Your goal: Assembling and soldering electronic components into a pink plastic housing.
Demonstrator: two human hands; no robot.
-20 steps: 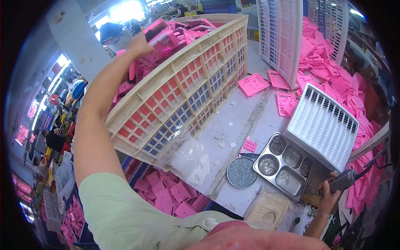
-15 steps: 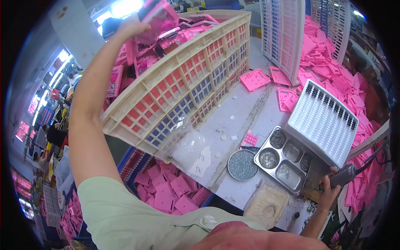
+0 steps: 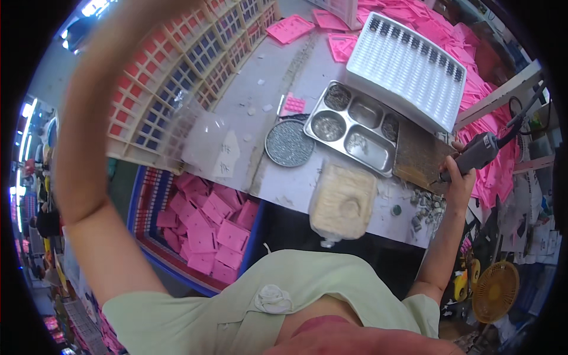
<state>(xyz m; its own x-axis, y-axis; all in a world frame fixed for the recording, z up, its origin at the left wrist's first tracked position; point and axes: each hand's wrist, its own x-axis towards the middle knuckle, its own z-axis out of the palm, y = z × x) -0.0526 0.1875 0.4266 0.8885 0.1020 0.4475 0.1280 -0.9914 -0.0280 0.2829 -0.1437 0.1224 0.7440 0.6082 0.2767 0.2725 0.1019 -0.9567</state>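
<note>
My right hand [image 3: 460, 184] is closed round a dark grey corded electric screwdriver [image 3: 478, 152]. Its tip points left, over a brown wooden block [image 3: 421, 155] at the table's right side. Left of the block lies a metal compartment tray [image 3: 338, 134] with small metal parts in several of its hollows. Behind it rests a white rack [image 3: 393, 94] with rows of holes and dark pieces along its far side. My left arm [image 3: 86, 154] stretches up across the left side, past the cream plastic crate [image 3: 204, 77]; the hand itself lies beyond the upper edge of the picture.
A round dish of small grey parts [image 3: 290, 144] sits beside the tray. Nearer me is a plastic-wrapped tan block [image 3: 343, 201]. Pink plastic panels [image 3: 204, 228] fill a blue crate [image 3: 135, 222] below the table. More pink panels [image 3: 476, 115] are heaped at right.
The view has tilted downward and the table sits higher in it. My left hand, which was over the crate with pink parts, has gone out of the picture. The right hand still holds the screwdriver.
</note>
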